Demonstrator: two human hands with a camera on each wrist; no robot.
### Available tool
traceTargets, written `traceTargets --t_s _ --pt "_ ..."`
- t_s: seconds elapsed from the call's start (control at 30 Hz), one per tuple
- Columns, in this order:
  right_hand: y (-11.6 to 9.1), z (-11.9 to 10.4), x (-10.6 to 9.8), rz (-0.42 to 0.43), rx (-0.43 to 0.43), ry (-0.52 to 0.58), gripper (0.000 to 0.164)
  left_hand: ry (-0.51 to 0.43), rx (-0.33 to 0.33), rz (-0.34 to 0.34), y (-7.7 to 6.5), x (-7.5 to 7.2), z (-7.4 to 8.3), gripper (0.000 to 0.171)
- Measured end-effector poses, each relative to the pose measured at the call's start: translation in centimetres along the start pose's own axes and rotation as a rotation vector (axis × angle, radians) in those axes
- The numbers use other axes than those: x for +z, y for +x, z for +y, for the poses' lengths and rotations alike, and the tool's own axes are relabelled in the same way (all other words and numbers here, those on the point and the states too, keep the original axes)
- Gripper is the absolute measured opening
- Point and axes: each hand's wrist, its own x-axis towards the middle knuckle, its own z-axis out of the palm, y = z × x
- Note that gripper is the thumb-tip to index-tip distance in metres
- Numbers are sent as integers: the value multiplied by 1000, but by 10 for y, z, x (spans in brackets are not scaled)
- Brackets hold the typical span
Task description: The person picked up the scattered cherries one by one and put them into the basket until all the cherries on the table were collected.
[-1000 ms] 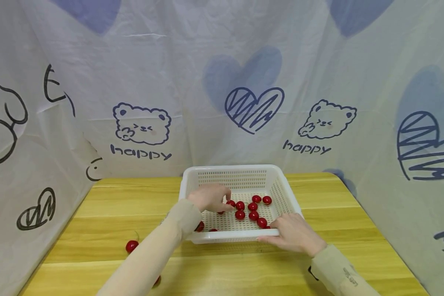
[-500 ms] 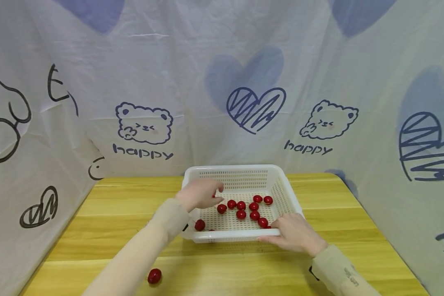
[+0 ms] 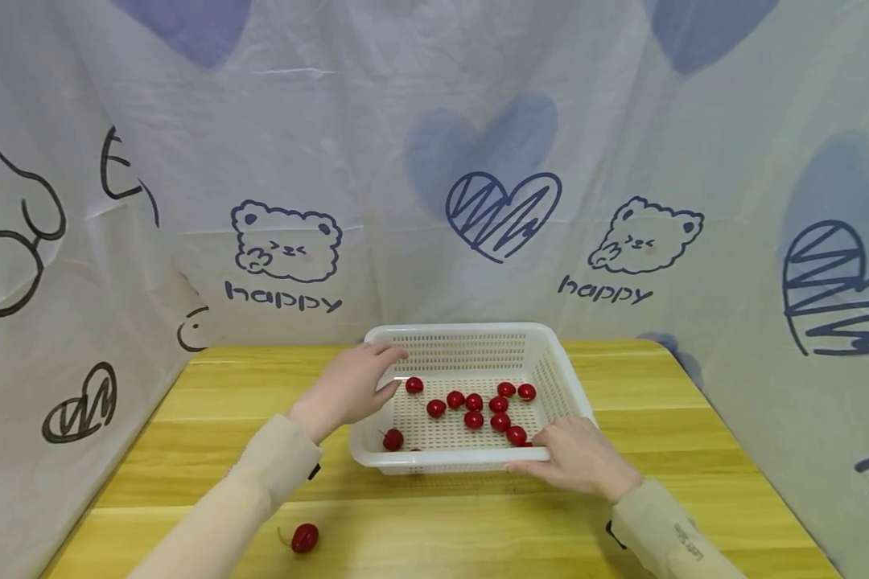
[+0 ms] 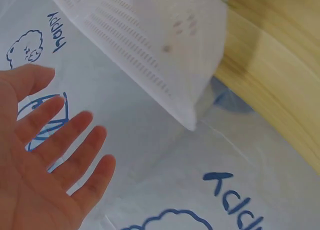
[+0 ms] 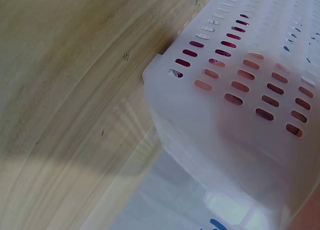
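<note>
A white perforated plastic basket (image 3: pixel 471 461) sits on the table with several red cherries (image 3: pixel 474 420) spread over its floor. My left hand (image 3: pixel 349 388) hovers at the basket's left rim, holding nothing; the left wrist view shows its fingers (image 4: pixel 75 135) spread apart. My right hand (image 3: pixel 575 456) grips the basket's near right corner, thumb outside along the front rim. In the right wrist view, that hand shows only dimly through the slotted basket wall (image 5: pixel 200 120). On the table in front, a single cherry (image 3: pixel 305 538) with a stem lies near my left forearm.
The wooden table (image 3: pixel 434 531) carries the basket near its back edge. A white cloth (image 3: pixel 405 265) printed with hearts and bears hangs behind and along both sides. My left sleeve (image 3: pixel 253 482) covers part of the table's left side.
My left hand has moved left from inside the basket to its rim, leaving a cherry near the left wall. The table cherry near the left sleeve is now hidden. My right hand stays put.
</note>
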Motion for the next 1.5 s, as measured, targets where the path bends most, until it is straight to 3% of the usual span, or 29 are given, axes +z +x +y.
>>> traceTargets --t_s 0.43,0.87,1.17,1.5 --pt "-1 0 1 6 0 -3 52 14 -1 216 -45 2 -16 48" --pt "-1 0 1 12 0 6 50 60 13 302 -91 16 -33 53" --pt "-1 0 0 11 -1 11 50 117 -34 274 -124 35 -48 51" --pt "-1 -1 1 5 3 16 50 137 -114 137 -151 59 -62 49"
